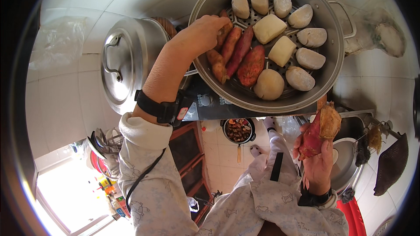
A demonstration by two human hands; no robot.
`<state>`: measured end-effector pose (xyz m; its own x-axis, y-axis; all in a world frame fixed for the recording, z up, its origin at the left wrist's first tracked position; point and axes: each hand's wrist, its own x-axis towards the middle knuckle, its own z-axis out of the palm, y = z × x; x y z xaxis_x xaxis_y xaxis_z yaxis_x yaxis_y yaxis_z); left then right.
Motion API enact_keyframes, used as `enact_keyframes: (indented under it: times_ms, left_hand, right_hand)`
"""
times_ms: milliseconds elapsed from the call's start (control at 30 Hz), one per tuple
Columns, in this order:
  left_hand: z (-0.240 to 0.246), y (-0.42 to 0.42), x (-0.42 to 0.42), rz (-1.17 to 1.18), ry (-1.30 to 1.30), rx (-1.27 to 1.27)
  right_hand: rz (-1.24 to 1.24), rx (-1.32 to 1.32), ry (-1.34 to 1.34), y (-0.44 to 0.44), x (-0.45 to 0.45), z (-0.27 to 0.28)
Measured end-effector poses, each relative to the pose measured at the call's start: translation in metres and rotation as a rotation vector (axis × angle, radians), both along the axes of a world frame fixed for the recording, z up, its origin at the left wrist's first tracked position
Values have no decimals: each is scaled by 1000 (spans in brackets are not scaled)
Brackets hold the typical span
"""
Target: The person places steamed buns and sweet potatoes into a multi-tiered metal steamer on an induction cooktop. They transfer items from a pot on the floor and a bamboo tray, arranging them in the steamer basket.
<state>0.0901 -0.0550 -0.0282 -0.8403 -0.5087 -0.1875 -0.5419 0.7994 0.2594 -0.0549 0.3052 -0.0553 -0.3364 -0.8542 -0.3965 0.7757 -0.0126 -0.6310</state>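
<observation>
My left hand (205, 34) reaches over the near left rim of a wide steel steamer pot (262, 108), its fingers around a brownish sweet potato (225, 32). Beside it on the perforated rack lie several red and orange sweet potatoes (241, 50). Pale buns (269, 84), most rounded and two squarish (282, 51), fill the rest of the rack. Low on the right, outside the pot, my right hand (316, 160) is palm up, holding a red-skinned sweet potato (311, 139) and a rough brown-orange one (330, 121) against it. My left fingertips are partly hidden.
A lidded steel pot (131, 62) stands left of the steamer on the dark stove (210, 105). A sink (347, 150) is at the right, with a dark mesh piece (390, 167) hanging beyond it. A pan of dark food pieces (238, 130) sits on the floor. Dishes stand at left.
</observation>
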Motion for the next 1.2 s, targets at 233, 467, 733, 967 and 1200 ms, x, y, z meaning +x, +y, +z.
enact_keyframes:
  times_ms: [233, 467, 733, 967, 1200]
  left_hand:
    - [27, 23, 14, 3, 8, 47]
    - [57, 67, 35, -54, 287, -159]
    - [47, 205, 107, 382, 746, 359]
    - [-12, 329, 172, 540, 961, 1150]
    - [-20, 419, 294, 755, 1327, 1403]
  right_hand:
    - [58, 4, 45, -2, 2, 2]
    - [162, -81, 26, -3, 16, 0]
    - [349, -215, -207, 7, 65, 1]
    - [412, -123, -53, 40, 155, 6]
    - [726, -188, 238, 86, 271, 16]
